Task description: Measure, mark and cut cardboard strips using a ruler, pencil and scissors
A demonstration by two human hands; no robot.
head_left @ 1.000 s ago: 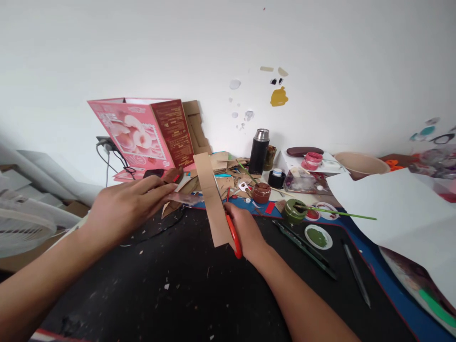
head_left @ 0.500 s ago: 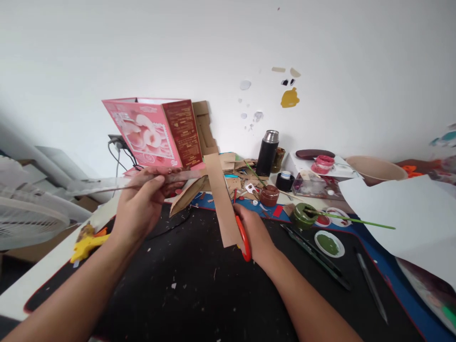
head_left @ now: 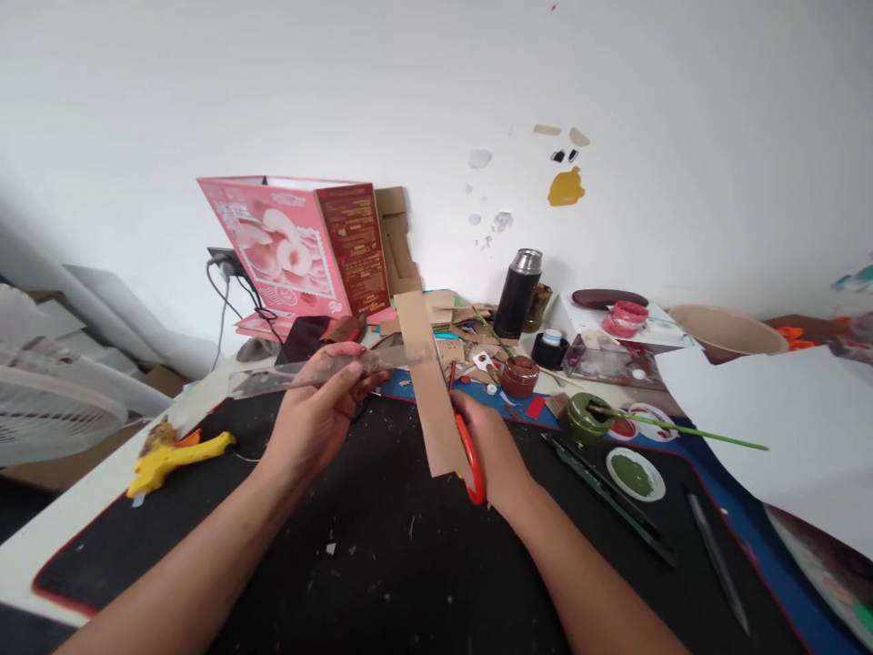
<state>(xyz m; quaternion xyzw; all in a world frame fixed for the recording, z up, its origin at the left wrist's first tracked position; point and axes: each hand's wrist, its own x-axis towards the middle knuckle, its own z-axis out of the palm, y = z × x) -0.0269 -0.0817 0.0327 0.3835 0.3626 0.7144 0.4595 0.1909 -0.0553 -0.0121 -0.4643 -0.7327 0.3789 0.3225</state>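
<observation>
My left hand (head_left: 317, 405) is closed around a clear plastic ruler (head_left: 269, 378), pinched between thumb and fingers and held nearly level above the mat. The ruler's right end overlaps the upper part of a plain brown cardboard strip (head_left: 431, 400). That strip stands up at a slant beside my right hand (head_left: 496, 450), which is closed on scissors with orange-red handles (head_left: 476, 468). The strip's right edge lies against the hand and scissors; my right fingertips are hidden behind it. Most of the scissor blades cannot be seen.
A black mat (head_left: 368, 564) covers the table. Left lies a yellow glue gun (head_left: 170, 461); behind stand a pink box (head_left: 286, 246), cardboard scraps and a black flask (head_left: 518, 296). To the right are a green paint jar (head_left: 585, 417), a paint dish (head_left: 636, 475) and a dark cutter (head_left: 607, 496).
My left hand has moved right and slightly down with the ruler, whose end now overlaps the cardboard strip. My right hand keeps the scissors and strip almost unmoved. The view has shifted slightly.
</observation>
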